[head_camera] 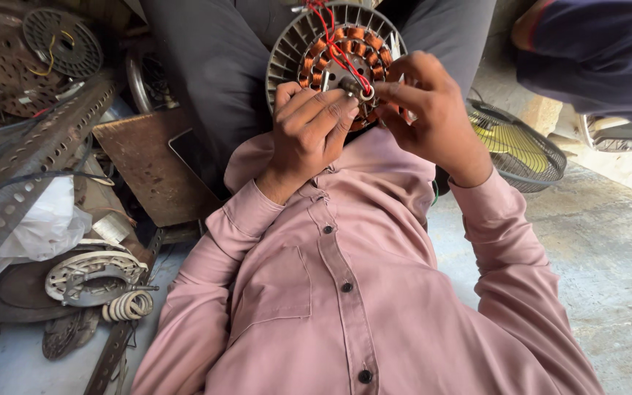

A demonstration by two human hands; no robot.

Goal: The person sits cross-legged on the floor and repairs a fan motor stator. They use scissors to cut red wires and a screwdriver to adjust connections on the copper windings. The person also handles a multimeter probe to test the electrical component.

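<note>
A round fan motor stator (309, 40) with copper coils and a grey slotted rim rests on my lap, red wires (330, 36) running across it. My left hand (309, 132) grips its lower edge, fingers curled near the central shaft (352, 88). My right hand (433, 110) pinches a small metal ring at the shaft with thumb and forefinger. Both pink sleeves reach up from the bottom of the view.
A rusty perforated angle bar (31, 168), a brown metal plate (148, 164), perforated discs (60, 40), a white bag (45, 227) and wire coils (129, 305) lie at left. A wire fan guard (517, 150) lies at right, near another person's dark sleeve (594, 51).
</note>
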